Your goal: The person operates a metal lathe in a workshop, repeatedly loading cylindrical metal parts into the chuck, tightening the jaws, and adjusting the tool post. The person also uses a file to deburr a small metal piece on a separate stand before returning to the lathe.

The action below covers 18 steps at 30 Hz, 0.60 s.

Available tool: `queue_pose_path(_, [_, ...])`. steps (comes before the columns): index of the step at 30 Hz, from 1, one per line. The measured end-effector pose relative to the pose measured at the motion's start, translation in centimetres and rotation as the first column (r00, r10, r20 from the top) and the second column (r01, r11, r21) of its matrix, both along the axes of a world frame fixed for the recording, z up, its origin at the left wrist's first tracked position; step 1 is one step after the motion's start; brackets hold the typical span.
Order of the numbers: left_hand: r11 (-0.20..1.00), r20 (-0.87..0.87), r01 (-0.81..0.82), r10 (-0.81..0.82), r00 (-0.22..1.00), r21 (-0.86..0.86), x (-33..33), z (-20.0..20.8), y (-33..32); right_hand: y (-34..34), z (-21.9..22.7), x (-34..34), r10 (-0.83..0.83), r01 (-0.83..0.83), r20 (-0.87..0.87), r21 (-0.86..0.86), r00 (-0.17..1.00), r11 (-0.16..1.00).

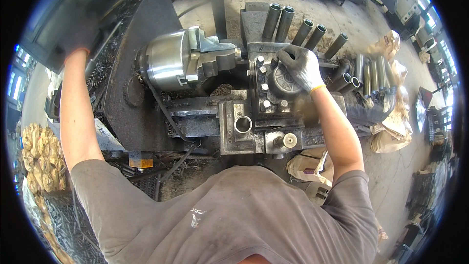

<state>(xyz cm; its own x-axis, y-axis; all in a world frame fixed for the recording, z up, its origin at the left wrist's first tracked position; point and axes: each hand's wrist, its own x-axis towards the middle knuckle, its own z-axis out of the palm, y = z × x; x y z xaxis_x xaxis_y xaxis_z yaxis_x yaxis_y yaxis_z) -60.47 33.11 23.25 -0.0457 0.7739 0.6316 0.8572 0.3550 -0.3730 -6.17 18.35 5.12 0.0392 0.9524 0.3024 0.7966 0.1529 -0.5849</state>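
My right hand [304, 67], in a grey-and-white work glove, is closed at the top of the lathe's square tool post [273, 98]. Its fingers curl around what looks like the tool post lever, mostly hidden in the glove, beside the round hub [286, 80]. My left arm reaches far left, where my left hand [80, 34] in a dark glove is at the machine's dark headstock panel; its fingers are lost in shadow and blur. Between my arms the shiny three-jaw chuck [168, 61] has its stepped jaws around a small metal end. A ring-shaped tube end [243, 124] stands on the carriage nearest me.
Several metal tubes [304, 32] stand behind the tool post, and more tubes [373, 76] lie to its right. Paper sacks [393, 132] are at the right. A pile of brown wrapped bundles [41, 156] sits at far left. Metal chips [100, 76] litter the machine bed.
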Motion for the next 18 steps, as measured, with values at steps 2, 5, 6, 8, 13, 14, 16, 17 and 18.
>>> queue_pose_path(2, [0.999, 0.122, 0.026, -0.020, 0.992, -0.047, -0.3, 0.1, 0.2, 0.0, -0.2, 0.1, 0.016, -0.017, -0.035, -0.016, 0.999, 1.000])
queue_pose_path(5, [0.993, 0.084, 0.116, -0.113, 0.990, -0.035, -1.0, 0.2, 0.7, 0.1, -0.7, 0.2, 0.034, -0.035, 0.015, 0.084, 0.999, 0.996])
queue_pose_path(6, [0.988, 0.046, 0.155, -0.154, 0.987, -0.025, -1.2, 0.1, 0.8, 0.3, -0.9, 0.3, 0.021, -0.022, 0.019, 0.071, 1.000, 0.997])
queue_pose_path(8, [0.990, 0.026, 0.136, -0.137, 0.990, 0.031, -1.3, -0.3, 0.8, 0.6, -1.4, 0.4, 0.041, -0.042, 0.014, 0.101, 0.999, 0.994])
queue_pose_path(13, [0.996, 0.052, 0.033, -0.038, 0.998, 0.088, 0.1, -0.7, -0.5, 0.9, -1.8, 0.3, 0.129, -0.165, 0.138, 0.288, 0.982, 0.944])
queue_pose_path(14, [0.996, 0.043, 0.008, -0.012, 0.999, 0.093, 0.7, -0.5, -0.9, 0.7, -1.6, 0.2, 0.135, -0.164, 0.124, 0.269, 0.983, 0.949])
queue_pose_path(16, [1.000, 0.140, -0.018, 0.015, 0.990, 0.019, 1.8, 0.2, -1.7, 0.5, -1.1, -0.2, 0.067, -0.064, -0.023, 0.109, 0.997, 0.992])
queue_pose_path(17, [1.000, 0.189, -0.027, 0.026, 0.982, 0.006, 2.2, 0.5, -2.0, 0.3, -0.9, -0.4, 0.056, -0.052, -0.040, 0.079, 0.998, 0.996])
queue_pose_path(18, [0.999, 0.226, -0.036, 0.036, 0.973, -0.005, 2.7, 0.8, -2.2, 0.2, -0.6, -0.7, 0.065, -0.061, -0.056, 0.076, 0.996, 0.995])
